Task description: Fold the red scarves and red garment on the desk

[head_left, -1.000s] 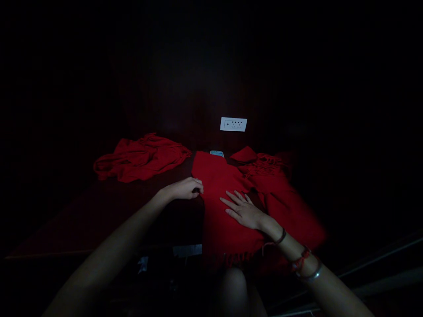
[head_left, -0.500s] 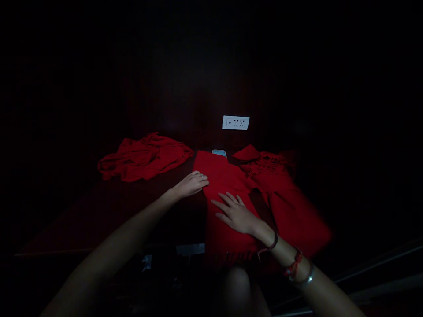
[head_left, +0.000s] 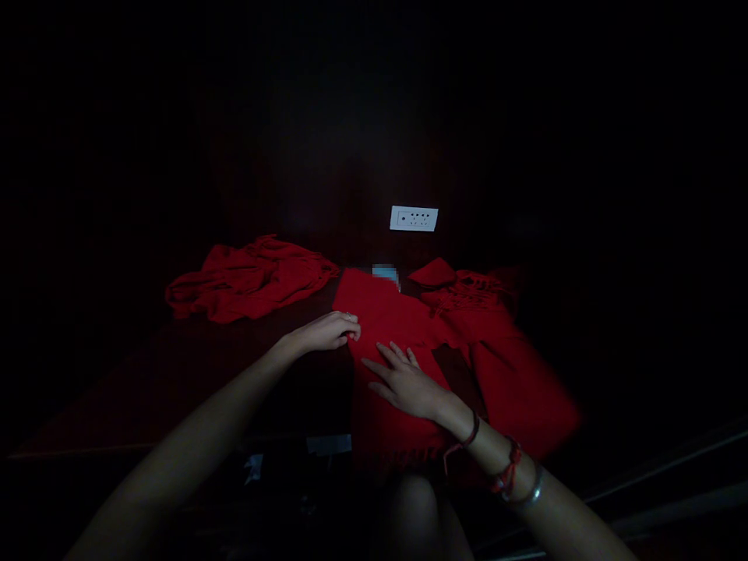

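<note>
A red fringed scarf (head_left: pixel 379 308) lies lengthwise on the dark table, its fringed end hanging over the front edge. At its left edge my left hand (head_left: pixel 330 331), wearing a ring, has its fingers curled closed on the cloth. My right hand (head_left: pixel 409 386) rests flat on the scarf with fingers spread, nearer the front edge. Bracelets circle the right wrist and forearm.
Crumpled red cloth (head_left: pixel 251 280) lies on the left of the table. More red fringed cloth (head_left: pixel 508 366) is spread at the right. A phone-like object (head_left: pixel 386 273), pixelated, lies behind the scarf, below a white wall socket (head_left: pixel 414 219). The surroundings are very dark.
The view has shifted slightly, so most things sit a little further left. My left hand has moved slightly toward me along the scarf's edge. The right hand stays flat on the cloth.
</note>
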